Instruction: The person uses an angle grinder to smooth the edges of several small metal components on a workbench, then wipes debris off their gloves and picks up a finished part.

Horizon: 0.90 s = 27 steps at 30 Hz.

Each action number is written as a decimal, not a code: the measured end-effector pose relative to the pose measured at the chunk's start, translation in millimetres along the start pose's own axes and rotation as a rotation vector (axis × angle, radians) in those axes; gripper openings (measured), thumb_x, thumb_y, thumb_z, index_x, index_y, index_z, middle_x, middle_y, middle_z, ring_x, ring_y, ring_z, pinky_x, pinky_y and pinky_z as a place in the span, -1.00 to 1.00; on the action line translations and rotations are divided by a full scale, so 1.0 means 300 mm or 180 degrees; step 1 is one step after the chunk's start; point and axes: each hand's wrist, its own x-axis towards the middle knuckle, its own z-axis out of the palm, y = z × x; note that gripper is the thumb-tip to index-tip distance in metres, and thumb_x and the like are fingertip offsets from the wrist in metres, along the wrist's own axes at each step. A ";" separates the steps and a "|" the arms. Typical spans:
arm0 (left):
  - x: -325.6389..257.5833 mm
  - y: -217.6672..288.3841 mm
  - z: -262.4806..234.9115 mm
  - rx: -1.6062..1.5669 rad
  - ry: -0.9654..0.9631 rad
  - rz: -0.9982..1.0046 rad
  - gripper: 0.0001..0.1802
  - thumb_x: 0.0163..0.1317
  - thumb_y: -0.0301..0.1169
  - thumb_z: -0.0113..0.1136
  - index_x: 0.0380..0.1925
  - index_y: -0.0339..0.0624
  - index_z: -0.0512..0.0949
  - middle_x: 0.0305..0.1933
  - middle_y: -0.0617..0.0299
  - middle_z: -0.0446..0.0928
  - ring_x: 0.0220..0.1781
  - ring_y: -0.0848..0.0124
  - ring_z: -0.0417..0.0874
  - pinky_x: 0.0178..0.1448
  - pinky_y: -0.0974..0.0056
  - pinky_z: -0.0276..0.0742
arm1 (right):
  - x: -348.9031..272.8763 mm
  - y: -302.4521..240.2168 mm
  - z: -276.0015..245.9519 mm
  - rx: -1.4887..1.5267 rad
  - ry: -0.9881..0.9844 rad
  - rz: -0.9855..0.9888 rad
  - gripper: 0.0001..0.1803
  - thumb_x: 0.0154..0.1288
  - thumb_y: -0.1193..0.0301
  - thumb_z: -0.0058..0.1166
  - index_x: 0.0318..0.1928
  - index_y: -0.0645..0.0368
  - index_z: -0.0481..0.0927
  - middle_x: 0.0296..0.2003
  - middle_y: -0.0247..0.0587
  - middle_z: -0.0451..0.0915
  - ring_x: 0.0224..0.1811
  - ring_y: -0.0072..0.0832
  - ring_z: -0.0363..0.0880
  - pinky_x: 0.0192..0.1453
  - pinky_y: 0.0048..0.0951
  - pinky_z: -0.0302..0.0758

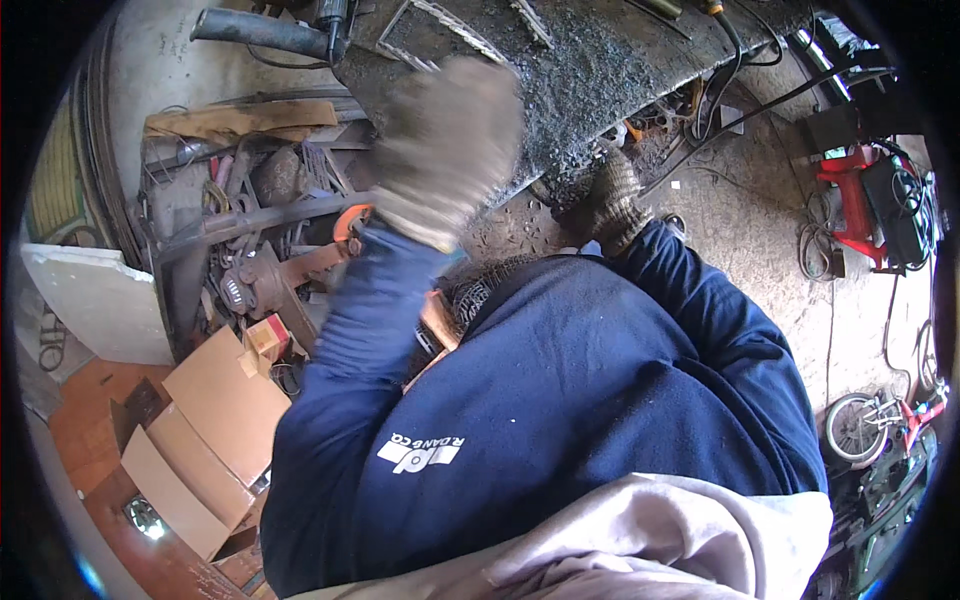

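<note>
My left hand (450,150), in a knitted work glove, is over the left part of the dark workbench (640,60). Motion smears it, so its fingers do not show clearly. Dark grit and shavings (560,110) cover the bench top beside it. Just beyond the hand lies a thin metal frame (440,30) with ridged pale edges. My right hand (615,205), gloved likewise, is low by the bench's front edge. Its fingers look curled in against a dark thing (572,192) whose kind I cannot make out.
At the far left of the bench lies a dark grey tube-shaped tool (265,35) with a cable. Scrap metal (250,200) and a cardboard box (205,440) crowd the left. A red-and-black machine (860,205), hanging cables (740,50) and a small bicycle (880,425) stand right.
</note>
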 end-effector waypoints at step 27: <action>0.423 -0.506 0.152 0.0733 -0.3732 0.2051 -0.56 0.49 -0.16 0.03 0.32 0.15 0.52 0.33 0.19 0.57 0.31 0.16 0.61 0.38 0.12 0.50 | 0.022 -0.004 -0.012 0.0378 -0.0145 -0.0093 -0.59 0.55 0.14 -0.09 0.06 0.20 0.63 -0.03 -0.10 0.71 -0.01 -0.25 0.73 0.16 -0.19 0.70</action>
